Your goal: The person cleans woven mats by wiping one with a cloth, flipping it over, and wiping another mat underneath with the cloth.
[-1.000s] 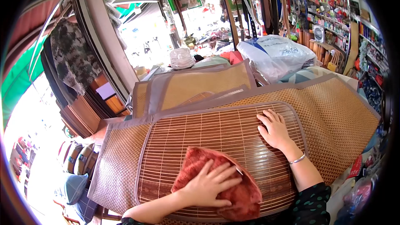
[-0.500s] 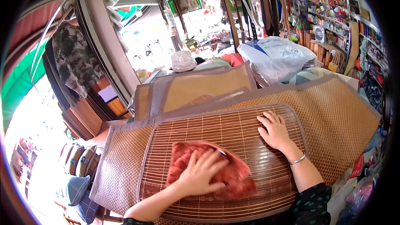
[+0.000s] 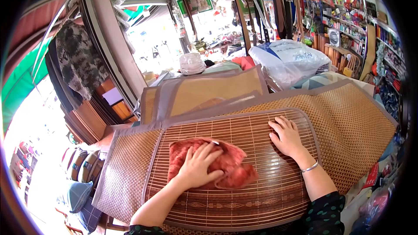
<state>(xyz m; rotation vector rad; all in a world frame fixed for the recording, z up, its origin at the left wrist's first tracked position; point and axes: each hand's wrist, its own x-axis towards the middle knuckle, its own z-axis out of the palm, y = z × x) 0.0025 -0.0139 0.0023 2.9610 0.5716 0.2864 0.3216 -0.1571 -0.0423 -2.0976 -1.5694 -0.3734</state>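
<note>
A crumpled red cloth (image 3: 235, 161) lies on a brown slatted bamboo mat (image 3: 252, 202) with a patterned band near its front edge. My left hand (image 3: 200, 165) holds the cloth against the mat, palm down, with its fingers over the fabric. Part of the cloth is hidden under that hand, and its right end is bunched up and blurred. Towards the mat's upper right, my right hand (image 3: 285, 137) rests flat with its fingers out and nothing in them. A silver bangle (image 3: 310, 167) circles the right wrist.
Beneath the bamboo mat spreads a larger tan woven mat (image 3: 348, 117) with grey edging. More mats (image 3: 217, 85) are stacked behind it, near a plastic-wrapped bundle (image 3: 289, 58). Belts (image 3: 239, 13) hang overhead. Cushions (image 3: 78, 196) stand at lower left, and stocked shelves (image 3: 348, 30) at right.
My left hand has slid the red cloth to the left and away from me across the bamboo mat, uncovering more of the patterned band. My right hand stays in place.
</note>
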